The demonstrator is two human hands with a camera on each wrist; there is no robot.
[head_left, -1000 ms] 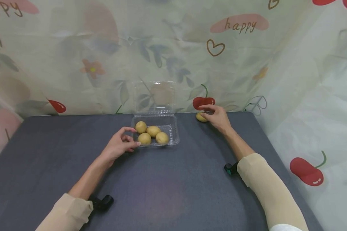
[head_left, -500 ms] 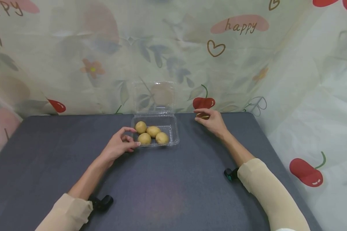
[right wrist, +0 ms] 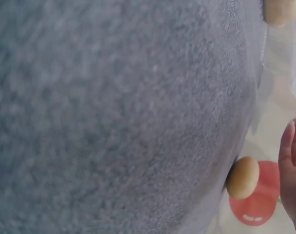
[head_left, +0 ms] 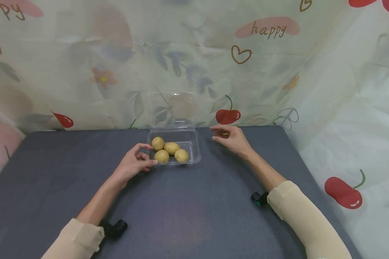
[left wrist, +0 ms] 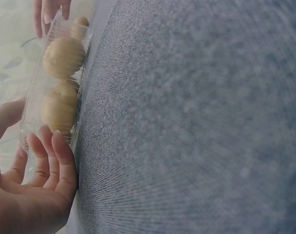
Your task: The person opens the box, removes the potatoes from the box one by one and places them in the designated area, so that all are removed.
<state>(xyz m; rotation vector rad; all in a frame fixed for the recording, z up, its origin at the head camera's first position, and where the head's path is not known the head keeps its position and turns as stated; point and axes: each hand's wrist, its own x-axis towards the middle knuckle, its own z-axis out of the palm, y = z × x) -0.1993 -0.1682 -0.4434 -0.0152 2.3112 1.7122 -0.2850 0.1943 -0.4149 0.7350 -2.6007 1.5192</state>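
My left hand (head_left: 134,162) holds the front left corner of a clear plastic clamshell box (head_left: 197,158), with thumb and index fingertip at its rim. Several yellow potatoes (head_left: 182,155) lie in the box, and its lid (head_left: 173,104) stands raised at the back. In the left wrist view, bent fingers (left wrist: 65,151) reach the box's end wall. To the right of the box, my right hand (head_left: 235,142) hovers with thumb and fingers apart. A single potato (right wrist: 243,178) sits on the table beyond it, mostly covered by the hand in the head view; the right wrist view shows a gap between them.
A dark grey cloth covers the table (head_left: 181,201). Its back edge meets a hanging curtain (head_left: 197,54) printed with cherries and leaves. More curtain (head_left: 369,126) hangs along the right side. Both wrists carry small black devices (head_left: 115,228).
My right hand has shifted left and slightly toward me, across the loose potato, which now shows only between its fingers. The left hand and the box have stayed put.
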